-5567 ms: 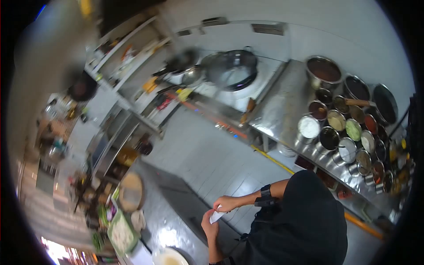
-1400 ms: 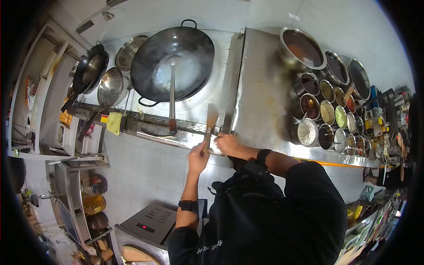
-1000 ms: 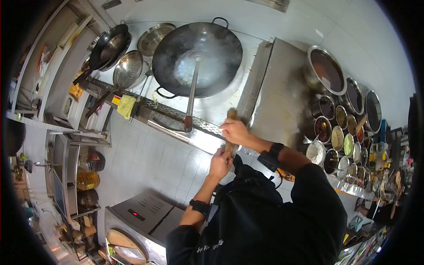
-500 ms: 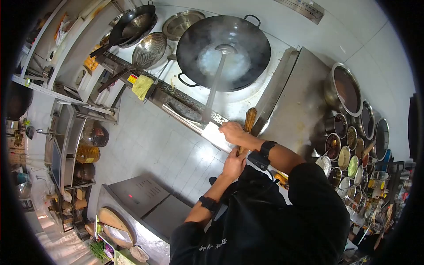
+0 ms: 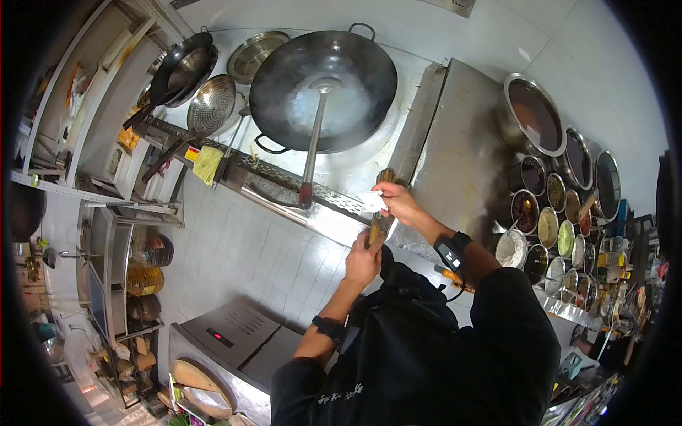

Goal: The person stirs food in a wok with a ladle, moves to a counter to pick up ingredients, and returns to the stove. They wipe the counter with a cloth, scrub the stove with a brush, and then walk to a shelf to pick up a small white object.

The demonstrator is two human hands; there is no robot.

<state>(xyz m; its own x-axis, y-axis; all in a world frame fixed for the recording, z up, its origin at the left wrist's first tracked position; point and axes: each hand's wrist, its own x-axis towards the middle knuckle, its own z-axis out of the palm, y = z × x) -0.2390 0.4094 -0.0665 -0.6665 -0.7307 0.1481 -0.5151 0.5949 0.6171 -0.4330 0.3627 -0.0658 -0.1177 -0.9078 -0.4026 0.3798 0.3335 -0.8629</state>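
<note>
My left hand [image 5: 362, 263] is wrapped round the yellowish lower end of a bamboo wok brush [image 5: 384, 176], whose brown bristles point up toward the stove. Just above it, the fingers of my right hand [image 5: 398, 202] pinch a small white crumpled piece [image 5: 374, 201], maybe cloth or paper, in front of the brush. Ahead to the left stands a big black wok [image 5: 266, 85] with steaming, cloudy liquid. A long-handled ladle [image 5: 317, 135] rests in it, its wooden grip lying across the stove's front edge.
A perforated skimmer [image 5: 212, 106], a yellow-green cloth [image 5: 207, 165] and small pans [image 5: 181, 69] are left of the wok. On the right, a steel counter [image 5: 462, 142] leads to a large metal pot [image 5: 513, 106] and several seasoning bowls [image 5: 548, 227]. A steel cabinet [image 5: 238, 330] stands behind on the left.
The view has shifted, so the wok sits further left. My right hand has risen off the brush area near my left hand and shows the white piece in its fingers.
</note>
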